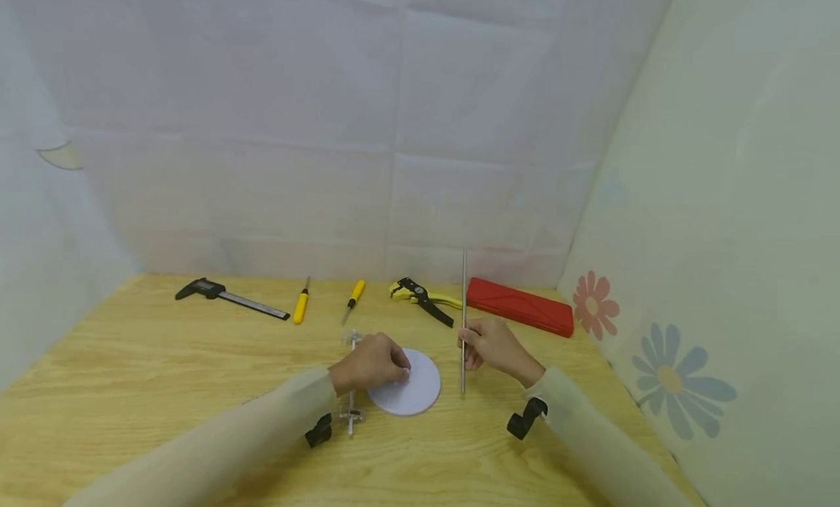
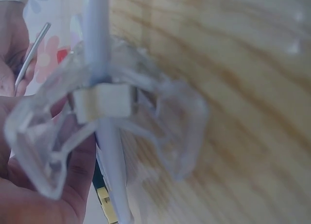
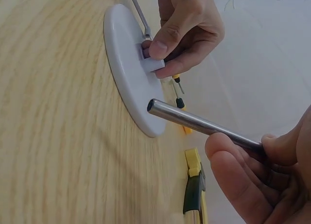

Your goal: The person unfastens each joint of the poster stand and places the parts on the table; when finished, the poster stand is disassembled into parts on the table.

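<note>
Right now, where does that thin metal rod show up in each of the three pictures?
Head view: the metal rod stands upright right of centre, held by the right hand.
Left wrist view: only a short bit of it shows at the upper left edge.
Right wrist view: it runs from the centre to the lower right, its open end toward the table.
Shared landmark: the white disc, also in the right wrist view; the left wrist view shows only the table's wood.

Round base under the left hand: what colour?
White; the round base shows best in the right wrist view, where the left hand grips its small block.
</note>
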